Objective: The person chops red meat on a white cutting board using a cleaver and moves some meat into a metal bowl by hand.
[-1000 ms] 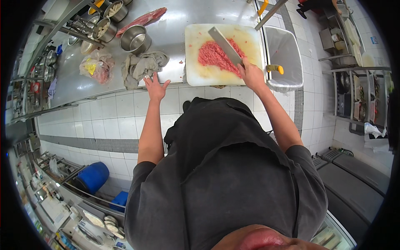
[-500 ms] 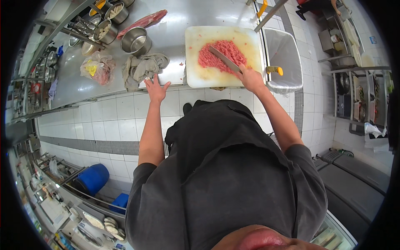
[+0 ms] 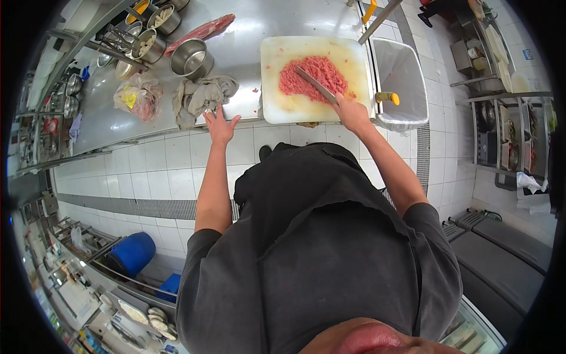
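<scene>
My right hand (image 3: 352, 112) is closed round the handle of a knife (image 3: 316, 84). Its long blade lies across a mound of minced red meat (image 3: 306, 75), pointing to the far left. Under the meat is a pale, yellow-stained cutting board (image 3: 356, 59), with small scraps scattered over it. My left hand (image 3: 220, 124) rests on the counter's front edge, fingers spread, its fingertips at a crumpled grey cloth (image 3: 206, 94). Behind the cloth stands a bare steel pot (image 3: 192, 59).
A long piece of raw meat (image 3: 203, 30) lies at the back of the steel counter (image 3: 239, 56). Left of the cloth sits a plastic bag of meat (image 3: 138, 100). Several steel pots (image 3: 147, 46) crowd the back left. A lined bin (image 3: 404, 88) adjoins the board's right side.
My right hand and the knife have shifted very slightly to the left and away from me. My left hand stays in its place.
</scene>
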Action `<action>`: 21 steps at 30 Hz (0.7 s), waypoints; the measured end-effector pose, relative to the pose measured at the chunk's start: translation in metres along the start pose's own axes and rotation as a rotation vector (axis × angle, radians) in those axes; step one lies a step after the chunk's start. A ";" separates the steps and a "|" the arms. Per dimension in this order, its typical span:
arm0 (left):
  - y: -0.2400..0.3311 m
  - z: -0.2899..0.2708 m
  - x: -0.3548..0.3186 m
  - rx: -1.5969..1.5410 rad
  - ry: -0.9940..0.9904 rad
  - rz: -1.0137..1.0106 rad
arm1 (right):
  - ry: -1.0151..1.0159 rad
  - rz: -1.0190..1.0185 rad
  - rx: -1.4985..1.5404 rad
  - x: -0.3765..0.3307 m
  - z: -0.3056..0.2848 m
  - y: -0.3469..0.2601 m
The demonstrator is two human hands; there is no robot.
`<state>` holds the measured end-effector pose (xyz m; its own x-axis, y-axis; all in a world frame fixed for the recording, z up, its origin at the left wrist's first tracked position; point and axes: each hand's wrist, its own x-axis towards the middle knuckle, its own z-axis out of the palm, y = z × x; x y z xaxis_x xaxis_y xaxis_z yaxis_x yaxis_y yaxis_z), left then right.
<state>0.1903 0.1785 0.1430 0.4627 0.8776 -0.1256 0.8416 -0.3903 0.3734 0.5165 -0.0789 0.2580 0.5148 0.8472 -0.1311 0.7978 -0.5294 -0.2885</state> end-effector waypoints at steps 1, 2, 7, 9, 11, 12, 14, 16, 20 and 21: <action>0.001 0.000 -0.001 0.000 0.002 0.003 | -0.052 0.011 -0.039 0.001 0.003 0.003; 0.000 0.003 -0.004 0.021 0.007 0.003 | -0.050 0.005 -0.039 0.001 -0.001 0.000; 0.000 0.002 -0.003 0.005 0.024 0.009 | 0.053 0.007 0.072 -0.005 -0.006 -0.010; -0.001 0.002 0.001 0.013 0.028 0.017 | 0.000 0.006 0.024 0.000 -0.004 -0.004; 0.000 0.004 0.000 0.038 0.022 0.012 | -0.057 -0.001 -0.025 0.001 -0.007 -0.004; -0.001 0.005 -0.002 0.060 0.016 0.004 | -0.028 -0.008 0.022 -0.001 -0.014 -0.007; -0.003 0.003 -0.001 0.034 0.012 0.007 | 0.003 -0.009 0.071 -0.002 -0.013 -0.007; 0.001 0.001 -0.001 0.009 0.005 0.019 | 0.078 0.011 0.083 -0.002 0.002 -0.002; -0.001 0.004 0.004 0.045 0.010 0.009 | -0.042 -0.029 -0.012 0.008 -0.001 0.004; -0.001 0.005 0.001 0.056 0.005 0.004 | -0.026 -0.021 0.014 0.004 -0.010 -0.002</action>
<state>0.1910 0.1782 0.1375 0.4649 0.8773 -0.1191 0.8539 -0.4088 0.3220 0.5199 -0.0745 0.2678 0.4893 0.8592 -0.1497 0.8040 -0.5109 -0.3042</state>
